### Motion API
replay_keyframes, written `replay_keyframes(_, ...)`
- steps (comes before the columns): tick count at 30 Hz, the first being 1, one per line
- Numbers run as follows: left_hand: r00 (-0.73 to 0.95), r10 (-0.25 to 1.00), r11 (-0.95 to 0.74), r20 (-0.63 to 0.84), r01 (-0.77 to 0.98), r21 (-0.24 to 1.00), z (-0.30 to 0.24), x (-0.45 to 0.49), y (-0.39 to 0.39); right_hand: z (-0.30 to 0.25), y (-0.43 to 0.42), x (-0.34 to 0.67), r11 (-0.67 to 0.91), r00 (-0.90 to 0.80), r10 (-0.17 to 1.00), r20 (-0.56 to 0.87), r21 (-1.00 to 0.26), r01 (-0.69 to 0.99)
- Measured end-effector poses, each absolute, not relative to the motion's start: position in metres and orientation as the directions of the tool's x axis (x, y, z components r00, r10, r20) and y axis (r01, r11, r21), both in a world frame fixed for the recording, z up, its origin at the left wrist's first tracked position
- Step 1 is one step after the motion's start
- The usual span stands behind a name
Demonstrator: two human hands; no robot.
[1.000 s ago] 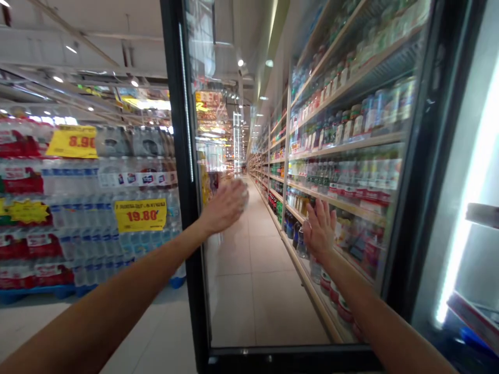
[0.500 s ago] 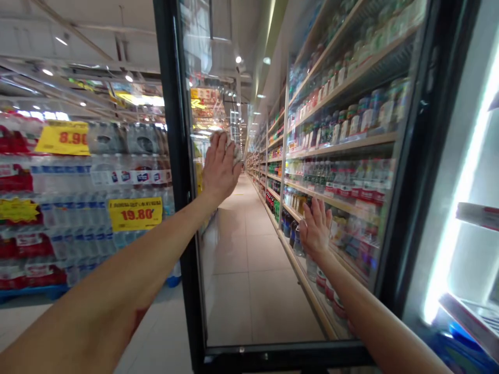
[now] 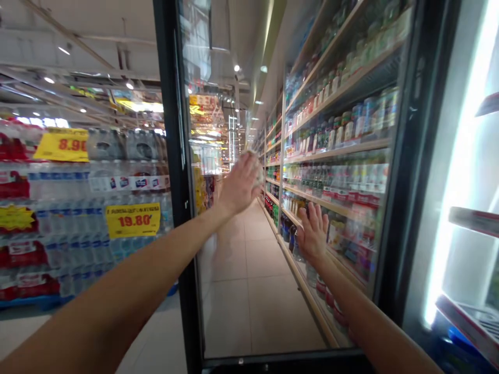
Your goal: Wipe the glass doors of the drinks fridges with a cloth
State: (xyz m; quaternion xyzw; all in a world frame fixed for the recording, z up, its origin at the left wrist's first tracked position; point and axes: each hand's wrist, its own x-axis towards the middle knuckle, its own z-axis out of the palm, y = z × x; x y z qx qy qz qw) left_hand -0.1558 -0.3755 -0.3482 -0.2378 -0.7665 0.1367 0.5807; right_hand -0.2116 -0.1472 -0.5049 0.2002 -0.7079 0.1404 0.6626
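A black-framed glass door (image 3: 230,317) stands before me. My left hand (image 3: 240,183), slightly blurred, lies against the upper middle of its pane. Beneath those fingers a pale crumpled cloth (image 3: 257,169) shows at the edge, pressed to the glass. Lower and to the right, my right hand (image 3: 313,235) is raised with its fingers spread and nothing in it. Whether its fingertips touch the pane I cannot tell.
Stacked packs of bottled water (image 3: 78,223) with yellow price signs (image 3: 133,220) fill the left side. Shelves of bottles (image 3: 351,179) appear in the pane. A lit cooler with shelf edges (image 3: 473,221) opens at the far right.
My left hand and the cloth have moved right and down across the glass. My right hand stays in nearly the same place, fingers still spread. The view has shifted slightly.
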Motion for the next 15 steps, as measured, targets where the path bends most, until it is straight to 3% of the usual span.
replay_keyframes(2, -0.256, 0.745, 0.667, 0.616, 0.312, -0.676, -0.369, -0.155, -0.369, -0.507, -0.147, -0.212, 0.879, -0.054, -0.096, 0.994, 0.06, -0.472)
replay_keyframes(4, -0.261, 0.852, 0.523, 0.454, 0.382, -0.762, -0.382, -0.156, -0.363, -0.508, -0.147, -0.212, 0.875, -0.045, -0.088, 0.995, 0.056, -0.48)
replay_keyframes(6, -0.257, 0.789, 0.615, 0.559, 0.342, -0.71, -0.382, -0.159, -0.356, -0.505, -0.149, -0.209, 0.866, -0.026, -0.057, 0.998, 0.037, -0.5)
replay_keyframes(8, -0.234, 0.635, 0.769, 0.736, 0.275, -0.576, -0.375, -0.161, -0.348, -0.495, -0.157, -0.203, 0.83, 0.013, -0.015, 1.0, 0.019, -0.557)
replay_keyframes(10, -0.208, 0.573, 0.814, 0.793, 0.262, -0.519, -0.372, -0.162, -0.343, -0.478, -0.171, -0.194, 0.741, 0.058, -0.012, 0.998, 0.048, -0.669)
replay_keyframes(13, -0.182, 0.546, 0.829, 0.818, 0.258, -0.496, -0.384, -0.158, -0.349, -0.447, -0.203, -0.182, 0.579, 0.113, -0.135, 0.984, 0.171, -0.797)
replay_keyframes(15, -0.186, 0.456, 0.883, 0.87, 0.221, -0.415, -0.398, -0.151, -0.365, -0.43, -0.227, -0.176, 0.586, 0.066, -0.23, 0.971, 0.193, -0.787)
